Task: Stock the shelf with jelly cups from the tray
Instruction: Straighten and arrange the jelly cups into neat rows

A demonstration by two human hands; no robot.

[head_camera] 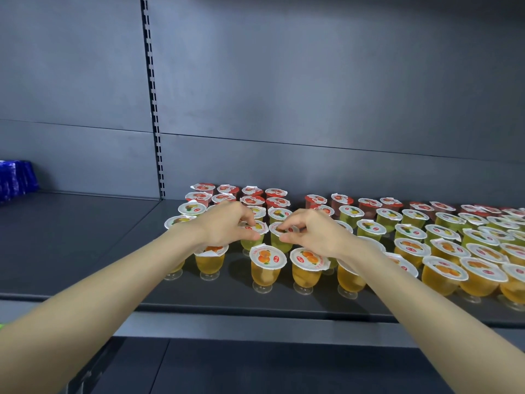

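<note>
L hand (pixel 221 226): fingers curled, thumb + fingertips pinching the lid rim of the left green cup (pixel 252 240). R hand (pixel 318 234): same grip, thumb below and index on top, pinching the lid edge of the right green cup (pixel 279 243). Both hands are closed on their cups. The 2 cups sit side by side, nearly touching, in the 2nd row from the front of the shelf (pixel 85 251), upright. Their feet are hidden behind the front row, so can't tell if they rest on the shelf or are lifted.

Lids: white foil w/ a fruit pic + small round red logo. Text too small to read.

Around them, footed clear cups stand in rows by colour: orange cups (pixel 267 268) at the front w/ an orange-fruit pic, more green ones in the middle, red cups (pixel 251 191) at the back against the grey back panel (pixel 312 81). Rows run off to the R edge. There is a gap in the back rows just R of centre.

Slotted upright (pixel 153 109) divides the panel. Far L on the shelf, well apart from the cups: stack of blue packs (pixel 17 177), label not legible.
</note>
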